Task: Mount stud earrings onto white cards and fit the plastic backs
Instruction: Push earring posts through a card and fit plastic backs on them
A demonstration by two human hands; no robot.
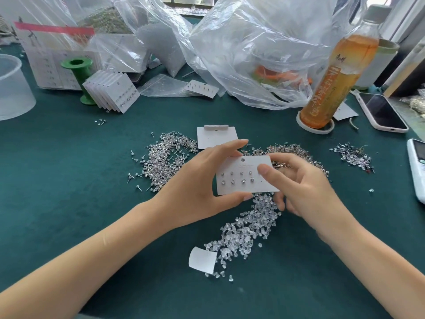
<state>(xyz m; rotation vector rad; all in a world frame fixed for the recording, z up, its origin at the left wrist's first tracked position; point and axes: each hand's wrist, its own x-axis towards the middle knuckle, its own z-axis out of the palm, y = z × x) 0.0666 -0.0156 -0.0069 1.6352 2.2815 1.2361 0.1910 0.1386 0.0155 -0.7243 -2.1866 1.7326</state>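
Observation:
My left hand [197, 178] holds a white card [241, 166] by its left edge, thumb under the bottom edge and forefinger on the top. Several crystal studs sit in two rows on the card. My right hand [301, 187] grips the card's right side, thumb pressed on the front and fingers curled behind it. A heap of loose stud earrings [165, 157] lies to the left on the green cloth, with another heap [296, 153] behind my right hand. Clear plastic backs [243, 236] are spread below the card. A blank card [216, 137] lies further back.
A stack of filled cards [112, 93] leans on a green spool [80, 72]. Crumpled plastic bags [253, 49] fill the back. A tea bottle [331, 72], a phone [381, 111], a white device [417, 166] and a small stud pile [354, 155] stand at right. A clear tub [11, 88] sits far left.

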